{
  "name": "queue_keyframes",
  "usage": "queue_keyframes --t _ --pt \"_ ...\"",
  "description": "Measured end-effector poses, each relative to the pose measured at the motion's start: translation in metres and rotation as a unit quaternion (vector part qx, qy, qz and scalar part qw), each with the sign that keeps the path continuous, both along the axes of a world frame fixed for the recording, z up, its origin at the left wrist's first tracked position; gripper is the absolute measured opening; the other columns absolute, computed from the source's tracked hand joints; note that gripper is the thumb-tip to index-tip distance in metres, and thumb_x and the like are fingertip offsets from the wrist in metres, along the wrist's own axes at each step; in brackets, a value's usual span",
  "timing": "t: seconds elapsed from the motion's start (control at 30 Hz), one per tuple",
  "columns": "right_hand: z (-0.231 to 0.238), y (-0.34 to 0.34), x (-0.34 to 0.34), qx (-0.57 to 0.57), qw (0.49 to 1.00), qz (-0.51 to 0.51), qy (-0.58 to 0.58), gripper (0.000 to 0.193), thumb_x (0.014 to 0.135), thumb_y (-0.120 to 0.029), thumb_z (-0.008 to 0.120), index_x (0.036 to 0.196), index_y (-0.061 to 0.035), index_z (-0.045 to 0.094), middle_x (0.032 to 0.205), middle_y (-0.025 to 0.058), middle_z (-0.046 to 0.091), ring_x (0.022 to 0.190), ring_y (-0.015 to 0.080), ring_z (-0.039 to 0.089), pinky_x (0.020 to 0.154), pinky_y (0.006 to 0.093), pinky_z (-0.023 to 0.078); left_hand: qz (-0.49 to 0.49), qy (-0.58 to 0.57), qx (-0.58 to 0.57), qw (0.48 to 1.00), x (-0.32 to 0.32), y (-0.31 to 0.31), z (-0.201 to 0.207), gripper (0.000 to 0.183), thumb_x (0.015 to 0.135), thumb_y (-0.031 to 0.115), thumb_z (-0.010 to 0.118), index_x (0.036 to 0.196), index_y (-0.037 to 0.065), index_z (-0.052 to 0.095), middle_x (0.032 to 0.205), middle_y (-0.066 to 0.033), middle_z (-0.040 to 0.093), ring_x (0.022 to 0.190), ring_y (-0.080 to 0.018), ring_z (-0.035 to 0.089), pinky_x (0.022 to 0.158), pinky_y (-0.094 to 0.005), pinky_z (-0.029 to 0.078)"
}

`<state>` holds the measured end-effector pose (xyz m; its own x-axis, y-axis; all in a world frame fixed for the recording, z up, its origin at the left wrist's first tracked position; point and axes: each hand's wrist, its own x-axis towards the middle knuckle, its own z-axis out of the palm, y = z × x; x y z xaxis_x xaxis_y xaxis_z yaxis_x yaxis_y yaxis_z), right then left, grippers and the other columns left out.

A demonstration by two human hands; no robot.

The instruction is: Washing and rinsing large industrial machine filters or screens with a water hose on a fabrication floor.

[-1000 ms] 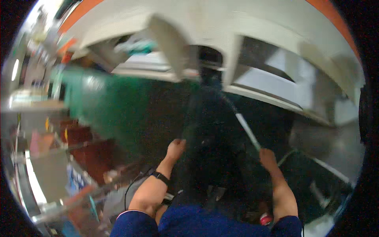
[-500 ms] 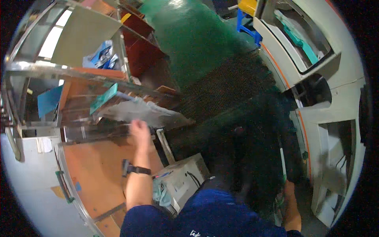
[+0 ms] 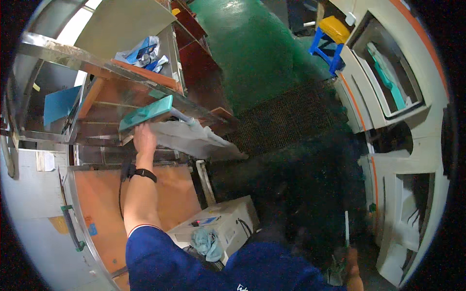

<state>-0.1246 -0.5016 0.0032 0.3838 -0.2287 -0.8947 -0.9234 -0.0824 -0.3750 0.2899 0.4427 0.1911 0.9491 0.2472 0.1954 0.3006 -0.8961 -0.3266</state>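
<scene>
Green workshop floor [image 3: 262,48], metal rack [image 3: 97,92] at left. Left hand [image 3: 144,138] clamped on grey cloth [image 3: 194,138] under teal board [image 3: 145,114]. Right hand [image 3: 352,262] grip: cannot tell. Risk: cloth snags, board slides off.

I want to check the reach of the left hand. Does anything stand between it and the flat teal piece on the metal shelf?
Nothing visible stands between them. The left hand is already at the lower end of the flat teal piece, touching it on the metal shelf. A grey-white cloth lies right beside the hand, not in its way.
</scene>
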Motion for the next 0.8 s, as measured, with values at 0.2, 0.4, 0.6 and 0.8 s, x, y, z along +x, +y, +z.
queue_keyframes --t 0.2,0.4,0.6,0.8 --pt "-0.022 0.013 -0.019 -0.119 0.989 0.091 -0.004 0.032 0.100 -0.026 0.050 0.082 -0.0021 0.063 0.067 0.0142 0.062 0.056 0.0249 0.064 0.049 0.0432 0.049 0.067 0.030 0.015 0.997 0.003 0.045 0.007 0.044 0.079 0.006 0.060 0.122 0.003 0.062 0.115 -0.0209 0.063 0.107 -0.0396 0.057 0.094 -0.0505 0.047" --pt "-0.045 0.003 -0.042 -0.165 0.959 0.215 -0.084 0.032 0.100 -0.024 0.048 0.086 0.0001 0.064 0.068 0.0193 0.062 0.058 0.0266 0.065 0.053 0.0460 0.050 -0.121 -0.182 -0.060 0.974 0.011 0.092 0.037 0.051 0.070 0.006 0.065 0.121 0.006 0.060 0.111 -0.0233 0.062 0.110 -0.0439 0.057 0.096 -0.0517 0.047" --pt "-0.067 -0.028 -0.068 -0.190 0.932 0.304 -0.047 0.029 0.094 -0.026 0.058 0.110 -0.0022 0.063 0.091 0.0171 0.065 0.084 0.0324 0.063 0.073 0.0463 0.049 -0.044 -0.026 -0.212 0.976 -0.013 0.113 0.048 0.064 0.069 0.007 0.066 0.132 0.009 0.056 0.121 -0.0209 0.059 0.119 -0.0428 0.054 0.099 -0.0492 0.045" --pt "-0.052 0.016 -0.044 -0.274 0.832 0.415 -0.246 0.034 0.095 -0.028 0.053 0.084 0.0013 0.066 0.074 0.0219 0.062 0.069 0.0360 0.064 0.066 0.0527 0.050 -0.137 0.148 -0.329 0.922 -0.064 0.026 0.125 0.065 0.067 0.024 0.075 0.127 0.005 0.058 0.107 -0.0176 0.059 0.105 -0.0359 0.057 0.093 -0.0406 0.047"
